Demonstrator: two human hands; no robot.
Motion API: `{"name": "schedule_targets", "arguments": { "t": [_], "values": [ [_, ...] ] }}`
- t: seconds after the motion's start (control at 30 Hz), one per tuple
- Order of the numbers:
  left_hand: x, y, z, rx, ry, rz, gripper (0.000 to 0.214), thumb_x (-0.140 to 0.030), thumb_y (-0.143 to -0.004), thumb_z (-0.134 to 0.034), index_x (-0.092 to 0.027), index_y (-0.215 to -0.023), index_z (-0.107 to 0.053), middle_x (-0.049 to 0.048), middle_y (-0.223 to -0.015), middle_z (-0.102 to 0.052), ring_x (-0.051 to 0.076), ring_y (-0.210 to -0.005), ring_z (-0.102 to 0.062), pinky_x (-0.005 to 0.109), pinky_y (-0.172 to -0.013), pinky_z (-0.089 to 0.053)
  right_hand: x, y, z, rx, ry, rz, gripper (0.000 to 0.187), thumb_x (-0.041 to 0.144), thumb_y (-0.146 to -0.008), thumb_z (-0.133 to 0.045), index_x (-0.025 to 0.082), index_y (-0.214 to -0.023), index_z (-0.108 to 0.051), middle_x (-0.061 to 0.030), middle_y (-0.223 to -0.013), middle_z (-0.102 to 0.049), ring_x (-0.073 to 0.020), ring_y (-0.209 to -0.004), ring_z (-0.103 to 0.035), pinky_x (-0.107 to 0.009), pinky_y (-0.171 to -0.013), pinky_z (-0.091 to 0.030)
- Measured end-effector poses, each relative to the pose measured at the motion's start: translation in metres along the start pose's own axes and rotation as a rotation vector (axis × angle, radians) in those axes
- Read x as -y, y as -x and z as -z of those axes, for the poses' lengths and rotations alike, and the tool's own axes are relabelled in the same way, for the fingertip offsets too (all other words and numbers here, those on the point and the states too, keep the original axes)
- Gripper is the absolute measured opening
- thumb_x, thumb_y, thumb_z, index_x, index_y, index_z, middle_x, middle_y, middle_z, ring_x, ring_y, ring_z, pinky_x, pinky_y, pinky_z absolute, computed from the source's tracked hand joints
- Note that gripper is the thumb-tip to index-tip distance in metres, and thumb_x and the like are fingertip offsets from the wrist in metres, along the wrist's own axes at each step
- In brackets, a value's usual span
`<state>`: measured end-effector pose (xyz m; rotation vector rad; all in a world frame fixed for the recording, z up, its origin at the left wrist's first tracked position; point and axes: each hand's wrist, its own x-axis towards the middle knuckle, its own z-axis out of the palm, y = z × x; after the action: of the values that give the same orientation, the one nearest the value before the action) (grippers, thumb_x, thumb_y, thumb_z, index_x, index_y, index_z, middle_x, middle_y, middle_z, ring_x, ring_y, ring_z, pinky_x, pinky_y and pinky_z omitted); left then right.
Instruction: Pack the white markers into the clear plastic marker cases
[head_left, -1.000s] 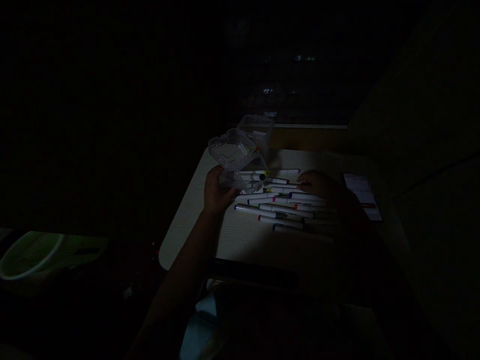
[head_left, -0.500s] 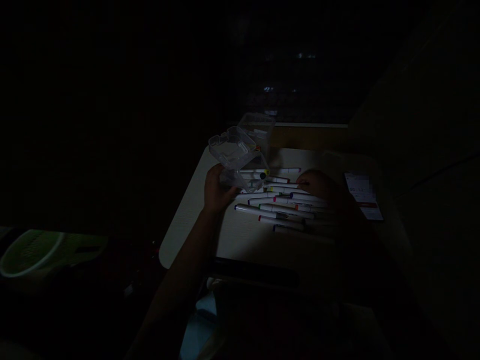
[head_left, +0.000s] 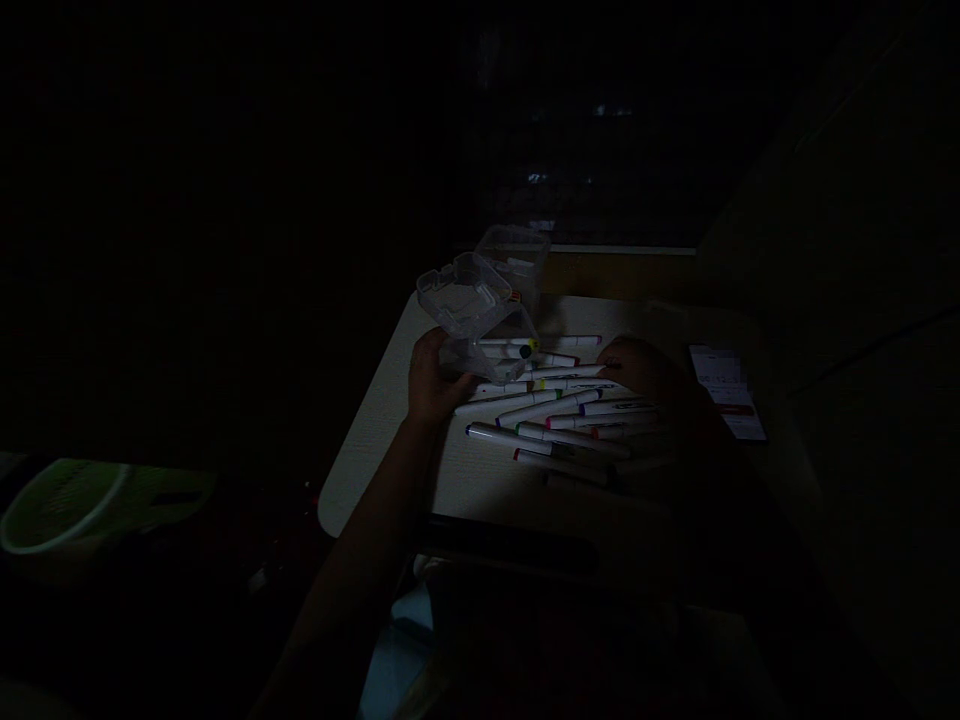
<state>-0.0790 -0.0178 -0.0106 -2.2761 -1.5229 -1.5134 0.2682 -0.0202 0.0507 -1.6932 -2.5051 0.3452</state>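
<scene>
In dim light my left hand (head_left: 435, 385) grips the near side of a clear plastic box (head_left: 495, 355) that lies tipped on its side, its lid (head_left: 463, 295) hinged open. Two markers (head_left: 504, 350), one yellow-ended and one dark-ended, lie inside it. My right hand (head_left: 634, 365) has its fingers closed at the end of a white marker (head_left: 570, 371) among the pile. Several more white markers with coloured ends, such as a blue-ended one (head_left: 510, 438) and a red-ended one (head_left: 559, 467), are spread over the table between my hands.
A second clear container (head_left: 517, 250) stands behind the box. A phone (head_left: 727, 393) with a lit screen lies at the right of the pale table (head_left: 367, 470). Down at the left sits a green basket-like object (head_left: 64, 505). Most surroundings are too dark to make out.
Several loose markers have shifted a little towards me and turned. My right hand has moved only slightly. My left hand and the box stay in place.
</scene>
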Motion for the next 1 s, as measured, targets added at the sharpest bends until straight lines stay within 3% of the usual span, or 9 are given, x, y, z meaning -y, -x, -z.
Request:
{"name": "schedule_targets", "arguments": {
  "t": [0.13, 0.23, 0.37, 0.6, 0.83, 1.0],
  "values": [
    [-0.001, -0.001, 0.001, 0.005, 0.002, 0.005, 0.075, -0.06, -0.068, -0.07, -0.019, -0.127, -0.048, 0.0134, -0.125, -0.059, 0.031, -0.117, -0.058, 0.048, -0.098, -0.049, 0.003, 0.004, 0.002, -0.083, 0.005, -0.023, 0.029, 0.022, -0.081, -0.065, 0.015, -0.108, -0.07, -0.0141, -0.112, -0.069, -0.0263, -0.105, -0.064, -0.036, -0.092, -0.05],
    [0.0, 0.0, 0.0, -0.003, 0.009, -0.034, 0.073, -0.055, -0.07, -0.071, -0.019, -0.128, -0.047, 0.0134, -0.126, -0.058, 0.031, -0.118, -0.057, 0.047, -0.099, -0.049, 0.009, 0.007, 0.005, -0.122, -0.05, -0.007, 0.037, 0.028, -0.082, -0.066, 0.016, -0.117, -0.066, -0.0137, -0.115, -0.068, -0.027, -0.105, -0.064, -0.039, -0.091, -0.051],
    [0.001, 0.0, -0.001, -0.016, 0.021, -0.065, 0.071, -0.05, -0.071, -0.071, -0.02, -0.13, -0.045, 0.013, -0.126, -0.058, 0.03, -0.118, -0.057, 0.046, -0.099, -0.048, 0.017, 0.007, 0.009, -0.078, -0.051, 0.03, 0.031, 0.025, -0.086, -0.059, 0.014, -0.114, -0.067, -0.0141, -0.113, -0.067, -0.0254, -0.105, -0.063, -0.035, -0.092, -0.05],
    [0.002, 0.001, 0.001, 0.011, 0.009, -0.059, 0.07, -0.051, -0.071, -0.07, -0.019, -0.129, -0.046, 0.014, -0.126, -0.058, 0.031, -0.119, -0.057, 0.046, -0.099, -0.047, 0.008, 0.004, 0.005, 0.099, 0.073, -0.055, 0.026, 0.019, -0.085, -0.057, 0.014, -0.105, -0.072, -0.014, -0.109, -0.07, -0.0243, -0.102, -0.063, -0.031, -0.087, -0.047],
    [-0.001, 0.001, 0.001, 0.002, 0.009, -0.013, 0.069, -0.044, -0.069, -0.074, -0.02, -0.128, -0.047, 0.0122, -0.125, -0.059, 0.029, -0.118, -0.058, 0.044, -0.098, -0.048, -0.003, 0.004, -0.002, 0.02, 0.011, -0.038, 0.014, 0.021, -0.08, -0.063, 0.018, -0.09, -0.073, -0.0094, -0.096, -0.071, -0.0197, -0.089, -0.064, -0.027, -0.076, -0.047],
    [-0.001, 0.001, 0.002, -0.001, -0.003, -0.025, 0.069, -0.042, -0.068, -0.073, -0.02, -0.128, -0.047, 0.0127, -0.124, -0.059, 0.03, -0.117, -0.058, 0.045, -0.097, -0.049, -0.012, 0.007, 0.008, -0.008, -0.05, 0.02, 0.016, 0.02, -0.081, -0.059, 0.018, -0.091, -0.072, -0.0072, -0.094, -0.072, -0.0189, -0.088, -0.066, -0.028, -0.078, -0.049]
  ]
}}
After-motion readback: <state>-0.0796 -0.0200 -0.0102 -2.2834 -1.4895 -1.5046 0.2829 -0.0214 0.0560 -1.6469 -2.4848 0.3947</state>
